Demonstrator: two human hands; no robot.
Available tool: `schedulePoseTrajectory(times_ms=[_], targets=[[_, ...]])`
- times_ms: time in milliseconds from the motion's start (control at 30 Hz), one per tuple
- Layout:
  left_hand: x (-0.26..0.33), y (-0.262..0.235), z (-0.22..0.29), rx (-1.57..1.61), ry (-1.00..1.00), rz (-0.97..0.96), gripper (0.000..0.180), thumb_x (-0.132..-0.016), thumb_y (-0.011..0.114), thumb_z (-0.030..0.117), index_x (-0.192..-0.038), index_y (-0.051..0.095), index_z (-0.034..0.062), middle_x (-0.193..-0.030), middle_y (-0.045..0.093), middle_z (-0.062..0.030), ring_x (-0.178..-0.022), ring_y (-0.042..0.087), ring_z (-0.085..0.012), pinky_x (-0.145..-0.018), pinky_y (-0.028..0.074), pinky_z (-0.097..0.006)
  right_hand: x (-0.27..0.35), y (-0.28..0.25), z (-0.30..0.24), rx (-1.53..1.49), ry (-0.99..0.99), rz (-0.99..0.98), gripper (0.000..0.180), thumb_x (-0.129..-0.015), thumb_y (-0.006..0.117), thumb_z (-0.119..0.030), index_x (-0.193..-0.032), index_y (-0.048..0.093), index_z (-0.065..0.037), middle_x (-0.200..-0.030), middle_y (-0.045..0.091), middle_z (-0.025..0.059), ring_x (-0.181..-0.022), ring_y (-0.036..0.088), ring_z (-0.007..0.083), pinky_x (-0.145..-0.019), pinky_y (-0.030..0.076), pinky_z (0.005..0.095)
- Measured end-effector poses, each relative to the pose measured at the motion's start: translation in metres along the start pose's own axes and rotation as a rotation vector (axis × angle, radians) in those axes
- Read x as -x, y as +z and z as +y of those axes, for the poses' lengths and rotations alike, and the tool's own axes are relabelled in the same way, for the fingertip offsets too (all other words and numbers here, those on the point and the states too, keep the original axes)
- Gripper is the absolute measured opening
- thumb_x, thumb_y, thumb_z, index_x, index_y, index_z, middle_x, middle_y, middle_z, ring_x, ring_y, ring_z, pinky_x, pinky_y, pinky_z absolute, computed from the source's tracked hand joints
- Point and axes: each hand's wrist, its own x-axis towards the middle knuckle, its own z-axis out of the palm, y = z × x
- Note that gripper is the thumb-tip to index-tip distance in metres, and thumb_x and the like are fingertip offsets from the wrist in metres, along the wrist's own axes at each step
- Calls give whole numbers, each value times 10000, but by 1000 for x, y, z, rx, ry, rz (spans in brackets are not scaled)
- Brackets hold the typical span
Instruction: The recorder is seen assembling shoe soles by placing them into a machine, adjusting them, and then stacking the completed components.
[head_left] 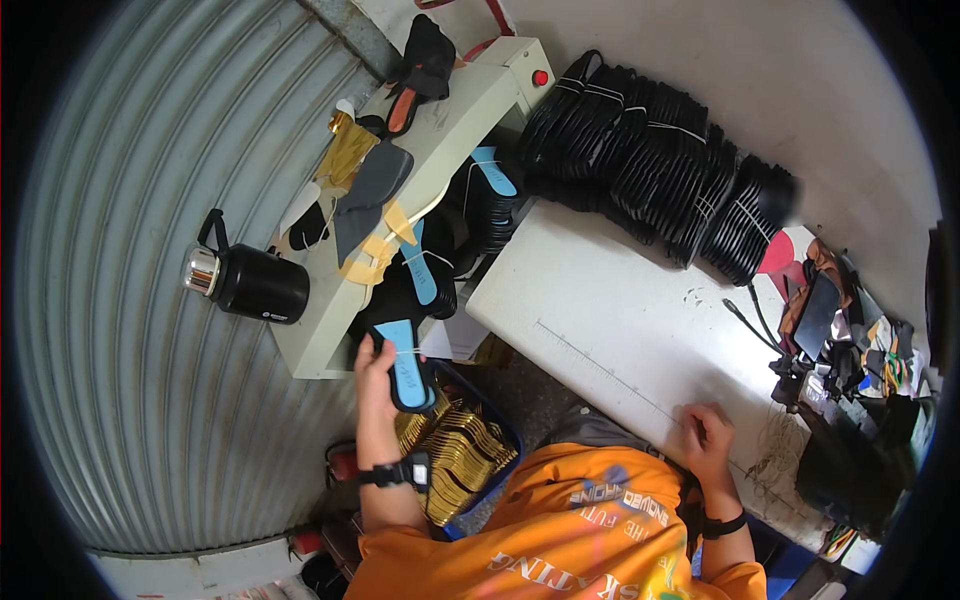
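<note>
My left hand (pixel 374 372) is closed around the edge of a bundle of shoe insoles (pixel 408 372). A light blue piece lies on top of this bundle, black ones show beneath it, and thin string ties it. Close behind stand more tied black stacks topped with blue pieces (pixel 421 270). Below the held bundle, gold insole-shaped pieces (pixel 460 455) fill a blue crate (pixel 513 440). My right hand (pixel 708 438) is at the near edge of the white table (pixel 590 290), its fingers loosely curled with nothing visible in them.
Large tied rows of black insoles (pixel 650 140) line the table's back. Cables, a phone (pixel 817 315) and loose clutter crowd its right end. At left, a pale machine housing (pixel 470 100) with a red button carries a black flask (pixel 262 284) and scraps. Beyond is a corrugated shutter (pixel 170 250).
</note>
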Motion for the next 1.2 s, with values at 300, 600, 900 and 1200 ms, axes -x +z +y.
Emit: schedulePoseTrajectory(times_ms=[300,600,900,1200], targets=[[-94,-73,-27,-171,297,286,340,-1036,591,126,-1327,569,-49,-1176,680,-148,-1026,683,-235,-908,522,-316,-3,-5,-7,28,-3,9,158,-826,664,79,-958,681,-6,-775,610,118,-589,566,225,-546,432,313],[-87,-60,-39,-1168,560,519,733,-914,727,272,-1487,398,-45,-1503,437,-298,-1392,407,-448,-1146,347,-464,-2,1,-4,22,13,23,149,-821,673,73,-945,677,-10,-782,613,122,-599,563,236,-546,429,323],[2,28,-58,-1396,844,376,677,-830,768,205,-1413,481,14,-1498,399,-279,-1400,363,-501,-1143,320,-586,-5,-1,-9,-1,-25,53,155,-820,673,76,-947,689,-11,-798,640,129,-629,607,256,-563,453,318],[95,191,-120,-947,1066,-651,142,-856,603,-9,-969,651,-81,-1236,627,-256,-1324,473,-532,-1072,388,-617,53,-45,-2,-52,-146,-47,146,-867,673,-154,-962,672,-43,-927,650,141,-895,634,364,-753,521,459]])
